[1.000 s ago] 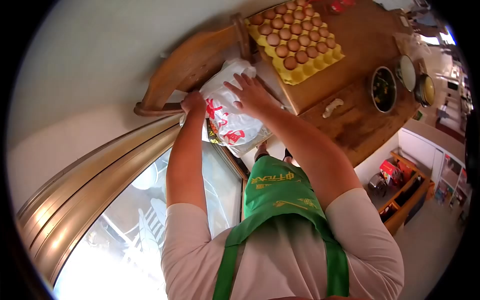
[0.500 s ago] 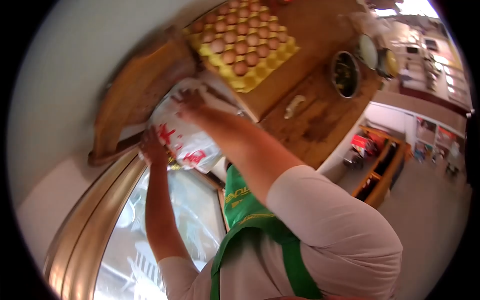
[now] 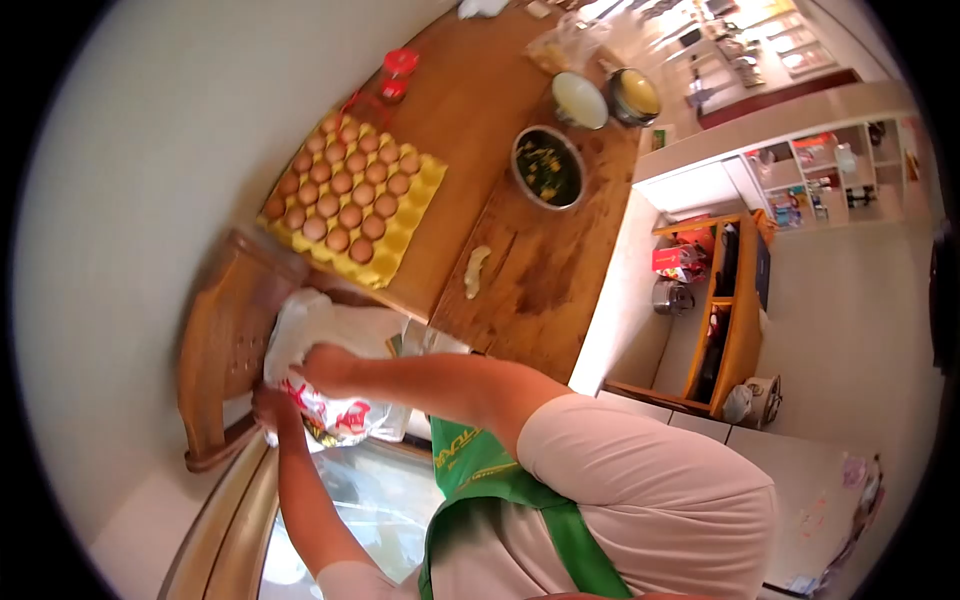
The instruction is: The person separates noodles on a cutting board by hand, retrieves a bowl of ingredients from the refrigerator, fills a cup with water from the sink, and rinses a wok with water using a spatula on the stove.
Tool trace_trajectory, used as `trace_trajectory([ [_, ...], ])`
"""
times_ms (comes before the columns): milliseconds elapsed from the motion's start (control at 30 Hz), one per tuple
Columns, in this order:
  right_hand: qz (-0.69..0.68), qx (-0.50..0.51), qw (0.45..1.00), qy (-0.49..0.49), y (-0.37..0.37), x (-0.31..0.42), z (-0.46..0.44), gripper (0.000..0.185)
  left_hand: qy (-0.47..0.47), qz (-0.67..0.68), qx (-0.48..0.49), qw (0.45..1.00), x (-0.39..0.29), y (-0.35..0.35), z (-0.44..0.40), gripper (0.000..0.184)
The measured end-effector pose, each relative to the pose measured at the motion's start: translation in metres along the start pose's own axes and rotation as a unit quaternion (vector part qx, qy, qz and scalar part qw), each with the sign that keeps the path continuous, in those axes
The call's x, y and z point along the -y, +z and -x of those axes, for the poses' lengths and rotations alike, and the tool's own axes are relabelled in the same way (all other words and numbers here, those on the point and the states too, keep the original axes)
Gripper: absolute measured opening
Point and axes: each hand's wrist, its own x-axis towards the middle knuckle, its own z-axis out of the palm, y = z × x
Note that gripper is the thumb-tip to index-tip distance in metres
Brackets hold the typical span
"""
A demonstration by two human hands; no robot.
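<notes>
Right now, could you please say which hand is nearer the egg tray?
The right hand, on the white bag below the egg tray in view; the left hand is farther, beside the chair.

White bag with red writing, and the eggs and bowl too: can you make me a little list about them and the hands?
bag: white plastic, red writing, beside the chair back
left hand: at the bag's edge; grip unclear
right hand: on the bag; grip unclear
eggs: brown, in a yellow tray, some cups empty
bowl: metal, dark green and yellow bits inside
table: wooden, under tray and bowl
</notes>
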Motion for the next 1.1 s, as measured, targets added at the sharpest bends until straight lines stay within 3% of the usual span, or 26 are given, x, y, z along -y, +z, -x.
trace_trajectory([
  [67,-0.057,0.018,0.998,0.026,-0.029,0.012,0.033,0.071,-0.039,0.106,-0.102,0.988,0.008,0.029,0.004,0.038],
  [100,-0.080,0.053,0.993,0.074,-0.057,0.022,0.052,0.079,-0.063,0.120,-0.082,0.987,0.000,0.008,0.014,0.038],
  [167,-0.109,-0.008,0.987,0.116,-0.057,0.020,0.073,0.077,-0.032,0.195,-0.075,0.977,0.002,-0.024,0.028,0.039],
  [233,-0.104,-0.059,0.987,0.105,-0.042,0.016,0.085,0.073,0.029,0.306,-0.120,0.944,0.016,-0.005,0.027,0.037],
  [300,-0.147,-0.113,0.979,0.079,-0.065,0.031,0.106,0.067,-0.034,0.577,-0.052,0.814,0.000,-0.027,0.059,0.038],
  [333,-0.151,-0.185,0.971,0.026,-0.067,0.039,0.108,0.068,-0.056,0.735,0.052,0.674,0.002,-0.006,0.055,0.043],
  [367,-0.155,-0.256,0.954,-0.029,-0.066,0.049,0.110,0.068,-0.114,0.871,0.180,0.442,-0.005,-0.003,0.062,0.044],
  [433,-0.213,-0.331,0.911,-0.126,-0.094,0.083,0.125,0.058,-0.071,0.929,0.253,0.260,-0.062,-0.151,0.142,0.045],
  [467,-0.169,-0.268,0.930,-0.185,-0.086,0.081,0.120,0.051,-0.029,0.929,0.275,0.247,-0.064,-0.153,0.146,0.046],
  [500,-0.167,-0.271,0.929,-0.188,-0.086,0.070,0.113,0.051,0.014,0.925,0.297,0.235,-0.066,-0.156,0.151,0.047],
  [533,-0.124,-0.157,0.979,-0.046,-0.084,0.055,0.101,0.048,0.061,0.919,0.318,0.226,-0.067,-0.167,0.156,0.048],
  [567,-0.074,-0.039,0.992,0.096,-0.092,0.047,0.099,0.046,0.108,0.910,0.337,0.217,-0.069,-0.184,0.165,0.049],
  [633,-0.183,-0.244,0.952,0.006,-0.103,0.034,0.122,0.044,-0.027,0.918,0.275,0.284,-0.073,-0.219,0.187,0.050],
  [667,-0.196,-0.221,0.955,-0.024,-0.124,0.030,0.144,0.042,-0.059,0.863,0.174,0.471,-0.065,-0.195,0.179,0.053],
  [700,-0.205,-0.197,0.957,-0.055,-0.144,0.027,0.171,0.040,0.008,0.828,0.066,0.557,-0.066,-0.179,0.186,0.050],
  [767,-0.240,-0.248,0.938,-0.025,-0.133,0.003,0.214,0.038,0.058,0.777,0.046,0.625,-0.056,-0.143,0.179,0.044],
  [800,-0.278,-0.288,0.916,0.008,-0.121,-0.013,0.238,0.037,0.056,0.771,0.100,0.626,-0.058,-0.146,0.191,0.042],
  [833,-0.264,-0.253,0.929,0.054,-0.112,-0.028,0.266,0.036,0.053,0.761,0.154,0.628,-0.062,-0.152,0.207,0.039],
  [867,-0.247,-0.218,0.939,0.102,-0.103,-0.047,0.296,0.037,-0.018,0.798,0.172,0.577,-0.083,-0.166,0.236,0.032],
  [967,-0.252,-0.176,0.940,0.147,-0.053,-0.093,0.404,0.037,0.043,0.713,0.158,0.682,-0.119,-0.148,0.282,0.028],
  [1000,-0.234,-0.175,0.943,0.158,-0.040,-0.108,0.446,0.038,0.061,0.702,0.156,0.693,-0.139,-0.143,0.294,0.027],
  [1067,-0.364,-0.290,0.861,0.205,0.012,-0.138,0.533,0.037,0.121,0.677,0.177,0.704,-0.197,-0.148,0.346,0.023],
  [1100,-0.456,-0.323,0.796,0.233,0.030,-0.144,0.581,0.037,0.191,0.689,0.268,0.645,-0.217,-0.115,0.331,0.021],
])
